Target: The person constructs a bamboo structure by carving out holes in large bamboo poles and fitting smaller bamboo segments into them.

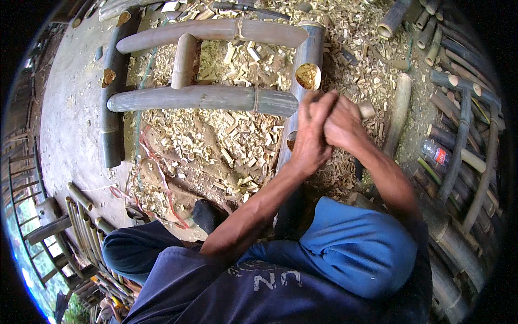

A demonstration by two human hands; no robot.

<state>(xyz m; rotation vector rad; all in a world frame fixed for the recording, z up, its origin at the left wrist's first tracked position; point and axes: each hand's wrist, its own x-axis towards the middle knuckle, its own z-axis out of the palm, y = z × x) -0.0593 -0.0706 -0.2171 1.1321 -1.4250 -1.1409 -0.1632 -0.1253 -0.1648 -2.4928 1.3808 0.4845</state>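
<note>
Left hand and right hand clasped together, fingers curled shut, above an upright bamboo post of a frame lying on the ground; contents of the grip not discernible. Wood chips strewn between the crossbars; plastic bottle lying among poles at right.

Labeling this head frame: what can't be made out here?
- Whatever the left hand and right hand grip: the hands are clasped over it.
- Lower end of the upright bamboo tube: behind the left forearm.
- Bottle: its far end tucked under bamboo poles.
- Frame rim: dark, fisheye cuts it off.
</note>
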